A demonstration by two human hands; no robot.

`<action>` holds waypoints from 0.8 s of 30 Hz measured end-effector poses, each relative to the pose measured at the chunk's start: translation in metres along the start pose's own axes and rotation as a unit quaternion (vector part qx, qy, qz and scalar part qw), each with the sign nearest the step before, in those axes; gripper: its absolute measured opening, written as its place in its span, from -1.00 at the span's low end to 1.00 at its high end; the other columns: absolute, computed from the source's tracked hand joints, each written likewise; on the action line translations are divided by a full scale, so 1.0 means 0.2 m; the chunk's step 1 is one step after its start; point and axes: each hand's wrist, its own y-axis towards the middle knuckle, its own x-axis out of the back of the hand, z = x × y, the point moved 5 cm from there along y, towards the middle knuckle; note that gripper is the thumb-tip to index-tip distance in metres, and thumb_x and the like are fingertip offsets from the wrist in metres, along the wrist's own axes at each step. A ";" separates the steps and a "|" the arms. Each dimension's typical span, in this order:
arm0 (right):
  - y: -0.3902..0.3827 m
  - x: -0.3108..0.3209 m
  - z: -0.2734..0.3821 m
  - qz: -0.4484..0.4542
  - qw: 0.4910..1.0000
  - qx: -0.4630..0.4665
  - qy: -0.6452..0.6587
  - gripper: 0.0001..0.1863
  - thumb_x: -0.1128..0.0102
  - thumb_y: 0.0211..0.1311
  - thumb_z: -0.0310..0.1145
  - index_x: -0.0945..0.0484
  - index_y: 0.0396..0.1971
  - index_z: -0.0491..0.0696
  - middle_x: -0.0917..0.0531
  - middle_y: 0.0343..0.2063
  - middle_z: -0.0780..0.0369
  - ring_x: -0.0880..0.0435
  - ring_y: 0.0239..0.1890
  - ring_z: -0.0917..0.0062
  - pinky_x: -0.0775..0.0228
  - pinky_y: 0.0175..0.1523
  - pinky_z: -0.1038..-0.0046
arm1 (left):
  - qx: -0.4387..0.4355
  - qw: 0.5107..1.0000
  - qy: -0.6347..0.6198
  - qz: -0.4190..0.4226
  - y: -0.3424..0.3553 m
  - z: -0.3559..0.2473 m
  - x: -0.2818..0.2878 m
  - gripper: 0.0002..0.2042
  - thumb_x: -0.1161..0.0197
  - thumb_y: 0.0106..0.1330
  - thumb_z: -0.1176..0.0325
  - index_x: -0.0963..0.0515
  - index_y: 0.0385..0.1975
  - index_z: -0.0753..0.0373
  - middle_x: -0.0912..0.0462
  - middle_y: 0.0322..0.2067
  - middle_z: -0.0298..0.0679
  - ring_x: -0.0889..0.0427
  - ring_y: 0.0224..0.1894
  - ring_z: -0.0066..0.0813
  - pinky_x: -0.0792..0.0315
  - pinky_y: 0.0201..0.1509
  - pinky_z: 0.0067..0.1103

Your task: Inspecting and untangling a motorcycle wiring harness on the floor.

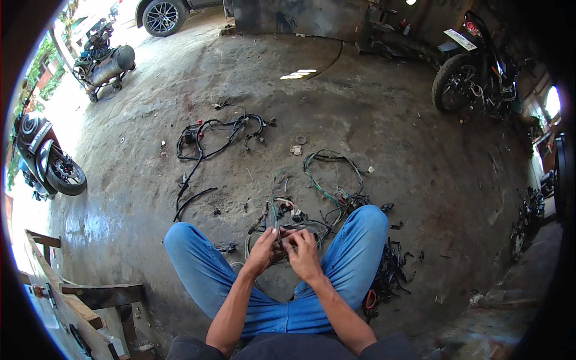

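Observation:
Between my knees, my left hand [261,251] is closed round a thin bundle of wires [276,223] that stands up past its fingertips. My right hand [303,254] meets it from the right with its fingers pinched at the same bundle. What exactly lies between the fingertips is too small to tell. Just beyond the hands lies a tangled wiring harness [295,211] with pale, green and black wires and connectors. A loop of green and black wire [332,155] extends from it farther off. Another harness, wrapped in black [207,157], lies on the floor to the far left.
A heap of black wire scraps [391,270] lies by my right knee. A wooden bench [102,294] stands at the near left. Motorcycles stand at left [51,159] and far right [465,84]. An air compressor [107,66] and a car wheel [162,18] are at the back.

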 end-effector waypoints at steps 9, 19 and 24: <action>0.10 0.02 0.06 -0.005 0.990 0.070 -0.119 -0.87 -0.32 0.25 -0.28 -0.63 -0.34 -0.02 -0.57 -0.28 0.27 -0.49 -0.07 0.28 -0.23 0.08 0.17 | -0.024 0.993 0.112 0.017 0.07 0.14 0.09 -0.71 -0.08 0.58 0.25 -0.45 0.15 0.25 -0.57 -0.17 -0.43 -0.53 -0.18 -0.71 -0.44 -0.09 -0.69; 0.16 -0.05 -0.12 -0.120 0.978 -0.066 -0.157 -0.79 -0.30 0.29 -0.20 -0.62 -0.35 -0.04 -0.60 -0.28 0.21 -0.50 -0.05 0.22 -0.23 0.07 0.09 | -0.023 0.950 0.310 -0.029 0.01 0.11 0.01 -0.61 -0.03 0.60 0.24 -0.35 0.24 0.39 -0.71 -0.31 -0.23 -0.61 -0.26 -0.60 -0.47 -0.10 -0.65; 0.36 0.07 -0.01 -0.172 0.983 -0.028 -0.061 -0.80 -0.32 0.30 -0.27 -0.62 -0.38 -0.10 -0.62 -0.33 0.18 -0.54 -0.18 0.19 -0.34 -0.02 0.19 | -0.027 0.963 0.266 -0.043 -0.04 0.33 0.03 -0.71 -0.09 0.57 0.24 -0.40 0.06 0.35 -0.58 -0.37 -0.31 -0.50 -0.43 -0.60 -0.50 -0.28 -0.59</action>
